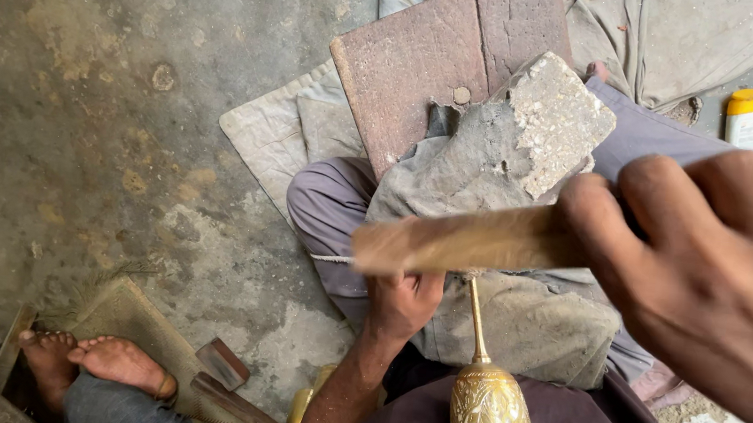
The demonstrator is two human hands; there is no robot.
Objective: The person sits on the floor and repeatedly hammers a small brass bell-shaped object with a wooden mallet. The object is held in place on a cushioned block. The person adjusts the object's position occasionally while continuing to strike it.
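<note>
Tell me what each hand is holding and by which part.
The right hand has its grip on one end of a wooden stick. The left hand holds the brass bell near the top of its thin stem.

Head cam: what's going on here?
A person sits on the floor with an engraved brass bell standing in their lap, its thin stem pointing up toward a stone block wrapped in grey cloth. The left hand grips beside the stem, just under the block. The right hand, close to the camera, holds a motion-blurred wooden stick above the bell. A second person's bare feet show at lower left.
</note>
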